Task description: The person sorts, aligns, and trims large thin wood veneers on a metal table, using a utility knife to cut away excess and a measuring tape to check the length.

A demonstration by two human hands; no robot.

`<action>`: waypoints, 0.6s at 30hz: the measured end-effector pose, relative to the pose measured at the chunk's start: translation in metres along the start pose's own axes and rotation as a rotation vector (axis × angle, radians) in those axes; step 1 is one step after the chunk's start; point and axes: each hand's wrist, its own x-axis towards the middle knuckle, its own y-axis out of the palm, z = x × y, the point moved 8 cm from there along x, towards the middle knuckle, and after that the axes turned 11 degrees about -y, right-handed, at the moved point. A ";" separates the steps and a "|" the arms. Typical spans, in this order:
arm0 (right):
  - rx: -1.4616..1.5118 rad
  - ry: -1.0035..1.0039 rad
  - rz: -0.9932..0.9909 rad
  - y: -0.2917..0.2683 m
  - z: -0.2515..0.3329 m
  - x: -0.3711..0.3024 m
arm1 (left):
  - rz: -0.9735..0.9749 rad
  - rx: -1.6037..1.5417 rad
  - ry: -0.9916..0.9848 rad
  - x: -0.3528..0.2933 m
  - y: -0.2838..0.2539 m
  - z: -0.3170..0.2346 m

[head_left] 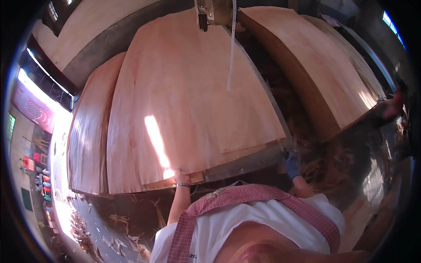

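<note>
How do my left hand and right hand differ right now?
Your left hand looks bare, while your right hand wears a blue glove. The left wrist has a band around it; none shows on the right. The left hand is at the near edge of the pale wood sheet; the right is by the near end of the grey strip. Both reach forward from your body.

I've got daylight (60,149) blazing in at left, pale wall (98,19) behind, a window (393,28) glowing upper right, dark floor (139,214) below!
</note>
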 end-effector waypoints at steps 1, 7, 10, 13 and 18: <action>-0.008 -0.022 -0.114 0.006 -0.002 -0.003 | 0.019 0.009 -0.033 -0.002 0.010 0.007; 0.246 0.000 -0.162 0.031 0.046 0.064 | -0.061 0.104 0.011 -0.012 0.014 0.000; 0.552 0.185 -0.037 0.028 0.043 0.087 | -0.086 0.123 0.077 -0.010 0.008 -0.010; 0.792 0.455 0.226 0.004 0.036 0.081 | -0.125 0.086 0.043 -0.014 -0.010 -0.012; 0.055 0.268 0.035 -0.047 -0.085 0.053 | -0.168 0.075 -0.036 -0.038 0.009 -0.001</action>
